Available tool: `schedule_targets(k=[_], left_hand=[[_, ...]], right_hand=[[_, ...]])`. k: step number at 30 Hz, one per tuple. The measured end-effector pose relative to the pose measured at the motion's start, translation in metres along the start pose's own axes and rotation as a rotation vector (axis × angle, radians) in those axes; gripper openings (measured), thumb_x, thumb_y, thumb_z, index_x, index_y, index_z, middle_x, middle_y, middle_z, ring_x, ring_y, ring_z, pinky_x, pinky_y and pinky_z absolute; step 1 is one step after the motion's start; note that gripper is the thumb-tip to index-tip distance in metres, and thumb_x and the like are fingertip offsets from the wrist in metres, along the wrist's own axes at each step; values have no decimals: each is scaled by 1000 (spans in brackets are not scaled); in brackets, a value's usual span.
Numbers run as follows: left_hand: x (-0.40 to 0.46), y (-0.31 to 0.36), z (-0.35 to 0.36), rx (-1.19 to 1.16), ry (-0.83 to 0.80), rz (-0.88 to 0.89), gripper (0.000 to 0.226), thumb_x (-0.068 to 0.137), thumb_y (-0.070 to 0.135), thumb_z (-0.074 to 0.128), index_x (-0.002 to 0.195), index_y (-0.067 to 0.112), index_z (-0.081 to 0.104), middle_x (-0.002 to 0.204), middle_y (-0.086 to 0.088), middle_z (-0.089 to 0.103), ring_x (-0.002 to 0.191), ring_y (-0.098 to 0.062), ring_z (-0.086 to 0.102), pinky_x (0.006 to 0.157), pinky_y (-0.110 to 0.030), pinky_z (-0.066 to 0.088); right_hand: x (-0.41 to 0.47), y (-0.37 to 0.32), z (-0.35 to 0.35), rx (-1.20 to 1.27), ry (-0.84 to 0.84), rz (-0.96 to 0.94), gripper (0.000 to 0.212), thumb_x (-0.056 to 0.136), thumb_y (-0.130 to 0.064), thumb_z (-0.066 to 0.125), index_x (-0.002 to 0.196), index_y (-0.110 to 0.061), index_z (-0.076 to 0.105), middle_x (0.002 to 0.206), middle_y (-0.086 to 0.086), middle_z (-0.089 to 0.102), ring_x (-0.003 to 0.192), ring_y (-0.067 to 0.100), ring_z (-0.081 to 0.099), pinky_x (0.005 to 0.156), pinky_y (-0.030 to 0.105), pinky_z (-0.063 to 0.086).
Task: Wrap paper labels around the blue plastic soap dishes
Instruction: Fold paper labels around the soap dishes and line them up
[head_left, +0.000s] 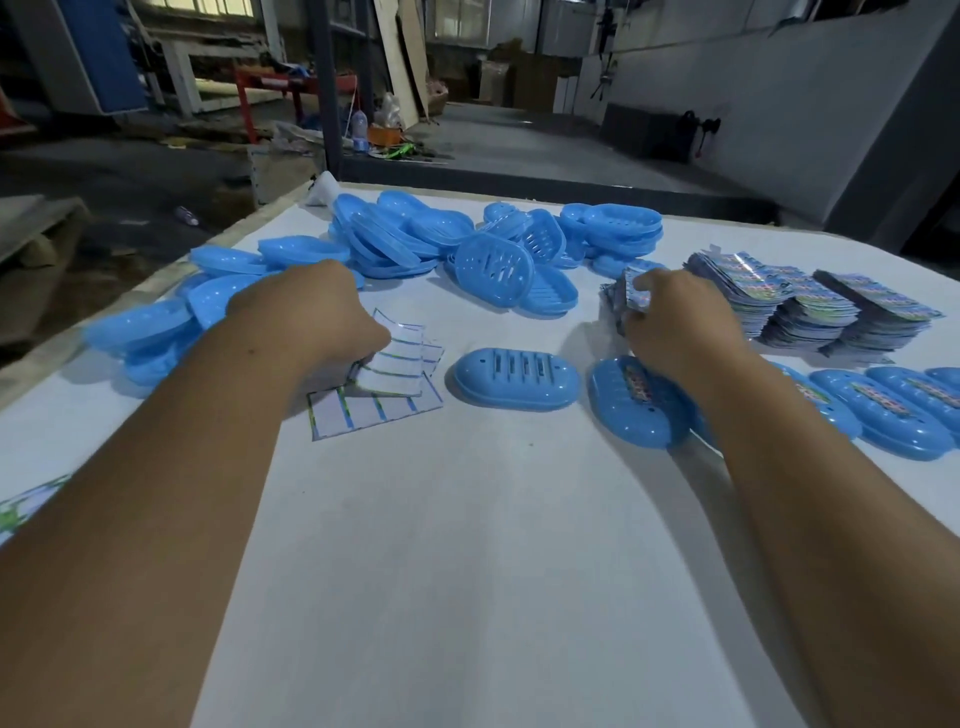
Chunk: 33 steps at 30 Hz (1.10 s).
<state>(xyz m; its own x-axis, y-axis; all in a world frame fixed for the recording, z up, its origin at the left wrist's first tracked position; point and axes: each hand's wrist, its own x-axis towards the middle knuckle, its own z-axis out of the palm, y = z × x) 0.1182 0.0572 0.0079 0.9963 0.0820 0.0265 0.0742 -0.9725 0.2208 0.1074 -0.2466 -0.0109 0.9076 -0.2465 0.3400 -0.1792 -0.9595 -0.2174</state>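
The left hand (317, 312) rests curled on face-down paper labels (384, 374) on the counter (467, 545); its fingers seem to pinch one, though they are hidden. The right hand (680, 322) pinches a printed label (636, 293) near the label stacks (810, 306). An unwrapped soap dish (514, 379) lies between the hands.

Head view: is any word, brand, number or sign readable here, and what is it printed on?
No text can be read.
Stacked paper labels: colourful print, too blurred to read.
Wrapped soap dishes: label pattern only, unreadable.
White sheets under the left hand: blue and green lines, no legible words.
Bottle on the floor: label too small.
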Motion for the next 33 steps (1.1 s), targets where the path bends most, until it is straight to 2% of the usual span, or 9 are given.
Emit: schedule_targets(k=[2, 5, 11, 14, 18, 22, 26, 29, 33], left_hand=[[-3, -2, 0, 85, 1, -6, 17, 70, 30, 70, 78, 14, 68, 74, -6, 67, 72, -24, 62, 59, -33, 46], [-8, -3, 0, 143, 17, -8, 14, 71, 24, 70, 76, 13, 64, 73, -7, 64, 70, -23, 61, 55, -31, 41], [-11, 3, 0, 158, 84, -8, 11, 75, 23, 67, 81, 15, 62, 76, -6, 64, 70, -22, 59, 51, -29, 36], [-9, 7, 3, 113, 112, 14, 14, 81, 31, 67, 89, 19, 67, 81, -4, 67, 75, -23, 61, 54, -31, 42], [-2, 12, 11, 52, 150, 48, 32, 85, 49, 69, 99, 21, 66, 86, -1, 67, 80, -22, 62, 67, -36, 53], [2, 19, 19, -70, 187, 75, 30, 84, 53, 70, 83, 23, 66, 77, 1, 67, 75, -19, 61, 59, -33, 46], [3, 25, 28, -265, 156, 113, 35, 86, 52, 68, 74, 19, 72, 73, 0, 70, 73, -18, 63, 66, -35, 54], [1, 31, 34, -398, 134, 159, 37, 90, 52, 62, 71, 23, 75, 68, 4, 69, 74, -15, 64, 61, -29, 48], [-5, 43, 37, -653, 22, 140, 46, 97, 55, 47, 73, 27, 75, 76, 6, 66, 74, -10, 61, 57, -27, 40]], right_hand=[[2, 6, 2, -20, -65, 50, 26, 90, -7, 55, 114, -7, 65, 120, 18, 63, 104, 38, 57, 81, 40, 48], [2, 10, 3, -34, -72, 57, 11, 85, -1, 52, 89, -5, 62, 98, 18, 62, 85, 35, 51, 70, 35, 40], [3, 12, 1, -11, -31, 65, 15, 81, 6, 49, 76, -5, 58, 76, 16, 55, 76, 35, 50, 58, 30, 34], [2, 11, -2, 26, 9, 123, 13, 82, 5, 52, 81, -5, 61, 82, 17, 60, 75, 34, 52, 62, 32, 37], [3, 12, -3, 48, 72, 185, 17, 89, -4, 53, 92, -1, 69, 88, 20, 69, 80, 38, 63, 64, 32, 43], [1, 14, -3, 156, 92, 160, 16, 93, -15, 63, 89, -5, 75, 81, 17, 70, 77, 36, 64, 64, 36, 50], [-1, 13, -7, 278, 151, 129, 28, 95, -31, 65, 77, -11, 73, 73, 12, 69, 71, 33, 63, 65, 37, 50], [-3, 4, -15, 408, 265, 88, 16, 92, -31, 67, 91, -19, 79, 85, 2, 75, 76, 25, 67, 72, 38, 57], [-16, -19, -17, 536, 284, -73, 8, 88, -32, 74, 93, -28, 79, 81, -19, 68, 75, 6, 62, 73, 24, 47]])
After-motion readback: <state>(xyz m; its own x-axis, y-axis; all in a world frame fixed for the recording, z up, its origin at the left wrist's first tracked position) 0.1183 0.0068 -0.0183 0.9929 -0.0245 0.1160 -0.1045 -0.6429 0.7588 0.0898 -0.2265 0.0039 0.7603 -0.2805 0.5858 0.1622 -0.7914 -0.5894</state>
